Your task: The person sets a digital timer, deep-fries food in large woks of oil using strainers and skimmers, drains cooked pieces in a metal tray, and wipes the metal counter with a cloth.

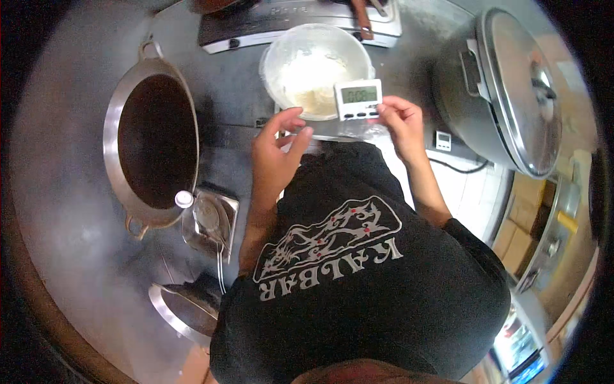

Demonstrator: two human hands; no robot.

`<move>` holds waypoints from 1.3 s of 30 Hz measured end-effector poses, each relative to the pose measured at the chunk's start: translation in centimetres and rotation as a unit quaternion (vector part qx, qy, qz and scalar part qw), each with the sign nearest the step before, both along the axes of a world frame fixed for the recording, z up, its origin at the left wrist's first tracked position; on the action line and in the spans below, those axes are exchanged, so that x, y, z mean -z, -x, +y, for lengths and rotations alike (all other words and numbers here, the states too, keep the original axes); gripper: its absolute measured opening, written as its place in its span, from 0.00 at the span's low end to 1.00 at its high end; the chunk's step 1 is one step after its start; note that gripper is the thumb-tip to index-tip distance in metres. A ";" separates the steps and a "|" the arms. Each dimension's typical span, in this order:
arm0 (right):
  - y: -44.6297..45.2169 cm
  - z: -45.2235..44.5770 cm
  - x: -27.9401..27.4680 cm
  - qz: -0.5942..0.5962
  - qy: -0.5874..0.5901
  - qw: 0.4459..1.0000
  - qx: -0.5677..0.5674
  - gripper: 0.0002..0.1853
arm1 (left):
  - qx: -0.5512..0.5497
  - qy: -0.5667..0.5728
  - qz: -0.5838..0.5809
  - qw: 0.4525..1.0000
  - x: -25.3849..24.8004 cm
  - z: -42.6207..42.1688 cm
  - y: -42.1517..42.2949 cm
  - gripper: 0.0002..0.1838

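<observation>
"Step in hand?"
"Reading the timer (357,95), I judge: my right fingers (392,114) pinch its edge; my left fingers (285,120), parted, hold nothing. Tub (274,68) beyond left fingers."
"Next move?"
"Calls for a steady pinch, probably."

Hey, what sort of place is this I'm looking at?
Most likely a kitchen, possibly a commercial one. The signs are a wide two-handled pan, a large lidded pot and what looks like a stove.
</observation>
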State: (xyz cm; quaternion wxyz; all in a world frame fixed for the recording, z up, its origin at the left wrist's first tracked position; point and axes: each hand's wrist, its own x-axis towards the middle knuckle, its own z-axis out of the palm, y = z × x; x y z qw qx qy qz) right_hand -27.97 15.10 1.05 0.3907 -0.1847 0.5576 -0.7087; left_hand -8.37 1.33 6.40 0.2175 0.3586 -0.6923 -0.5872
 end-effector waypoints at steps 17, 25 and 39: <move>4.2 6.9 22.6 -0.047 -0.178 0.981 0.067 0.09 | 0.033 -0.027 -0.052 0.998 3.2 0.2 -2.1 0.14; 3.9 7.2 24.7 -0.081 -0.210 0.972 0.064 0.11 | 0.020 -0.033 -0.059 0.997 3.5 -0.3 -2.1 0.14; 4.0 7.5 25.1 -0.077 -0.198 0.975 0.059 0.10 | 0.015 -0.022 -0.057 0.998 3.3 -0.5 -1.1 0.14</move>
